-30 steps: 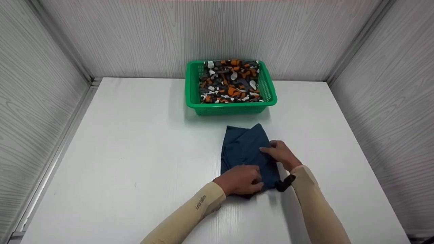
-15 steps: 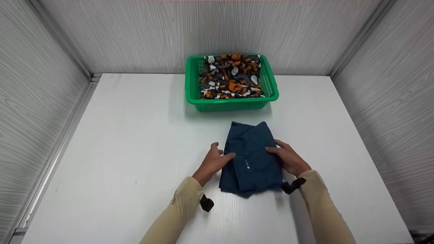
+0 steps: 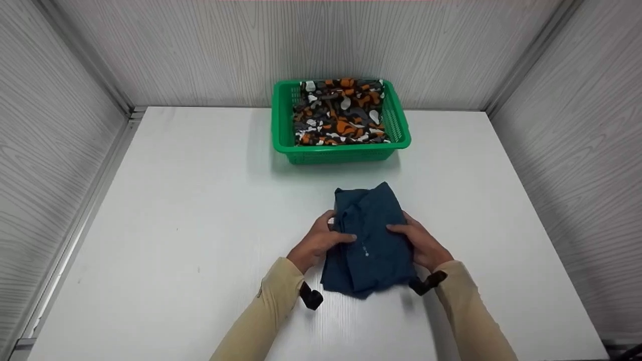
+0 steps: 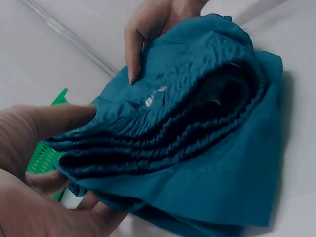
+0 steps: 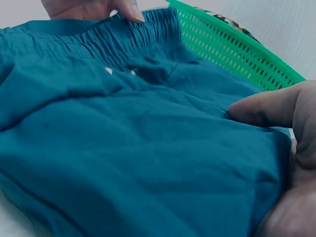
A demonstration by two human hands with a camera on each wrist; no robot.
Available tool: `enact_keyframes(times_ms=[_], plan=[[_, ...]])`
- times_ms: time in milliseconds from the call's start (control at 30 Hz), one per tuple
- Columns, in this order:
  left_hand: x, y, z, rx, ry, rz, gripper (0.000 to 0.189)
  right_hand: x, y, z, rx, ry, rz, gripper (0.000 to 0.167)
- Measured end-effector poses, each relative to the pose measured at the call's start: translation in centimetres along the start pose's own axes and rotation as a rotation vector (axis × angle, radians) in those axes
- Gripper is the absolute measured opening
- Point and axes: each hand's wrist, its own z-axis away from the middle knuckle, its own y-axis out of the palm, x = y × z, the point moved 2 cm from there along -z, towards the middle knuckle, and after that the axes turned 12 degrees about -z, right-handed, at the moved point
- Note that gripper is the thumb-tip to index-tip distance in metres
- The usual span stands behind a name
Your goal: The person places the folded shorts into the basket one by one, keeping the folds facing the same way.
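A folded pair of dark blue shorts [image 3: 373, 250] with a small white print lies between my two hands. Its gathered elastic waistband [image 4: 163, 123] shows in several layers in the left wrist view. My left hand [image 3: 319, 241] grips the left edge, thumb on top and fingers beneath the folds. On the opposite side my right hand [image 3: 424, 243] holds the right edge, its thumb [image 5: 266, 108] pressing the upper layer; its other fingers are mostly hidden under the cloth.
Behind the shorts stands a green plastic basket [image 3: 341, 155] with a folded camouflage-patterned cloth [image 3: 346, 113] in orange, black, grey and white inside. The white table [image 3: 200, 200] is enclosed by pale wood-grain panels [image 3: 321, 45] at the back and sides.
My left hand has moved from the front of the shorts to their left edge and taken hold there. The right hand stays at the right edge. The cloth has shifted slightly.
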Motion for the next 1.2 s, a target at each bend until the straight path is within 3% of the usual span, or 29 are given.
enact_keyframes(times_ms=[200,400,533,800,1033,1200], plan=[[0.1,0.1,0.4,-0.003,0.093,-0.134,0.091,0.5,0.8,0.2,0.011,-0.055,0.024,0.087],[-1.8,-1.8,0.3,-0.069,0.191,-0.192,0.083,3.4,2.9,0.0,0.035,-0.13,0.065,0.086],[-4.6,-3.6,0.3,-0.123,0.269,-0.262,0.081,6.5,4.8,0.3,0.057,-0.182,0.083,0.084],[-12.2,-6.3,0.2,-0.197,0.434,-0.383,0.078,14.3,9.0,0.6,0.131,-0.296,0.165,0.081],[-17.9,-8.2,-1.3,-0.221,0.49,-0.443,0.077,19.7,11.3,0.2,0.084,-0.299,0.145,0.084],[-20.2,-9.4,-3.4,-0.2,0.481,-0.404,0.076,22.0,12.0,-1.2,0.037,-0.299,0.168,0.082]])
